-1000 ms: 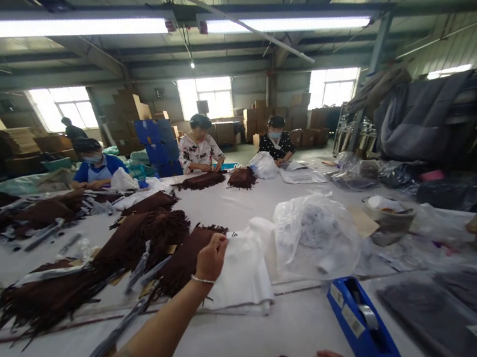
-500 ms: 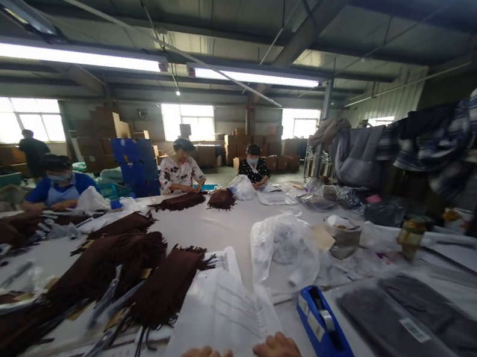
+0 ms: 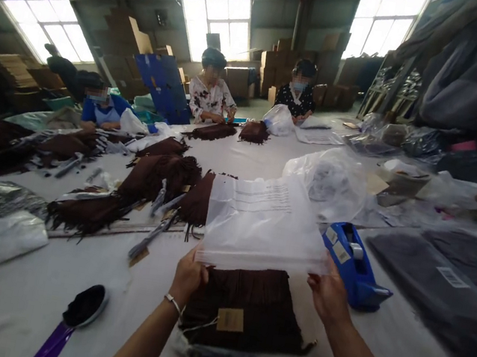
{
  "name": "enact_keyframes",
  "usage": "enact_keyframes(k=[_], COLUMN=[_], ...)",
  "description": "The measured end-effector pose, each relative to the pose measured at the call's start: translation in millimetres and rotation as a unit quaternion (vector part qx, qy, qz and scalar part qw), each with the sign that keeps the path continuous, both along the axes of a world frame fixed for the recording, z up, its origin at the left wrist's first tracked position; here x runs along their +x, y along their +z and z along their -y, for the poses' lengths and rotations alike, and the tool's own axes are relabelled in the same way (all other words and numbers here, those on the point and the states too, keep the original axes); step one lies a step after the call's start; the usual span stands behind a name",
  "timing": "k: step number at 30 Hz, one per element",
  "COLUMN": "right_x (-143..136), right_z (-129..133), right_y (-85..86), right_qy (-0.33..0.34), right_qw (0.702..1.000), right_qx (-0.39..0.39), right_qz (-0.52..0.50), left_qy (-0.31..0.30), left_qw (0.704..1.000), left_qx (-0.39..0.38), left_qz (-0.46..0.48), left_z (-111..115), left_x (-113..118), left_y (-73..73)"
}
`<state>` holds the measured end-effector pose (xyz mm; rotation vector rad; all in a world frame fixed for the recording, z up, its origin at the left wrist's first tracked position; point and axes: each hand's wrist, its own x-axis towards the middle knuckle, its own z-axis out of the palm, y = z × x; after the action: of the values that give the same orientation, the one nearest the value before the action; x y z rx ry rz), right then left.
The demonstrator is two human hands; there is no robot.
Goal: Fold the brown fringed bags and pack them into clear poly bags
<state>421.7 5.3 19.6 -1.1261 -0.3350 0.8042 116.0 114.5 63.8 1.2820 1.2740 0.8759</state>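
Note:
A clear plastic bag with printed lines (image 3: 258,224) is stretched between my hands. My left hand (image 3: 192,271) pinches its near left corner; my right hand (image 3: 329,285) pinches its near right corner. Just below the bag lies a folded dark brown fringed textile (image 3: 262,310) with a tan tag (image 3: 231,319) on a white string. Under its near edge is a strip of clear plastic with something grey in it. A blue tape dispenser (image 3: 356,268) stands right beside my right hand.
Brown fringed textiles (image 3: 151,176) lie at the left. A brush with a purple handle (image 3: 52,345) is at the front left. Packed grey textiles (image 3: 432,278) lie right. A crumpled clear bag (image 3: 329,181) sits beyond the dispenser. Several people work across the white table (image 3: 251,159).
The view has tilted down. Both hands have moved apart and the printed bag is now held up between them. The brown textile with the tag has come into view below.

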Motion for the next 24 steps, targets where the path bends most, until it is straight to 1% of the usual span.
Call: enact_keyframes(k=[1, 2, 5, 7, 9, 11, 12, 15, 18, 21, 24], right_x=[-2, -2, -2, -6, -13, -22, -26, -36, -40, -41, -40], right_z=[-7, -14, -29, -28, -20, -8, -2, 10, 10, 5, 2], right_y=[-7.9, -14.0, -24.8, -30.2, -36.2, -42.2, -44.8, -48.5, -46.2, -42.7, -41.6], right_qy=[0.009, 0.022, 0.068, 0.096, 0.137, 0.181, 0.196, 0.208, 0.226, 0.232, 0.217], right_qw=[0.998, 0.996, 0.992, 0.988, 0.982, 0.974, 0.97, 0.959, 0.944, 0.935, 0.932], right_qx=[0.018, 0.022, -0.006, -0.035, -0.069, -0.108, -0.129, -0.188, -0.233, -0.259, -0.27], right_qz=[-0.055, -0.084, -0.103, -0.112, -0.113, -0.089, -0.063, 0.032, 0.066, 0.074, 0.105], left_qy=[-0.003, -0.009, -0.04, -0.062, -0.083, -0.104, -0.111, -0.113, -0.081, -0.04, -0.006], left_qw=[0.996, 0.99, 0.979, 0.972, 0.965, 0.959, 0.957, 0.958, 0.971, 0.982, 0.988], left_qx=[-0.054, -0.087, -0.121, -0.152, -0.187, -0.216, -0.224, -0.219, -0.183, -0.149, -0.132], left_qz=[0.069, 0.113, 0.158, 0.168, 0.162, 0.152, 0.149, 0.145, 0.129, 0.107, 0.082], left_z=[-4, -10, -40, -61, -77, -85, -86, -75, -50, -21, 5], left_x=[9, 19, 43, 49, 44, 30, 21, -9, -31, -41, -44], left_y=[-6.1, -10.7, -20.0, -27.8, -38.3, -48.8, -53.1, -60.4, -61.7, -62.5, -63.8])
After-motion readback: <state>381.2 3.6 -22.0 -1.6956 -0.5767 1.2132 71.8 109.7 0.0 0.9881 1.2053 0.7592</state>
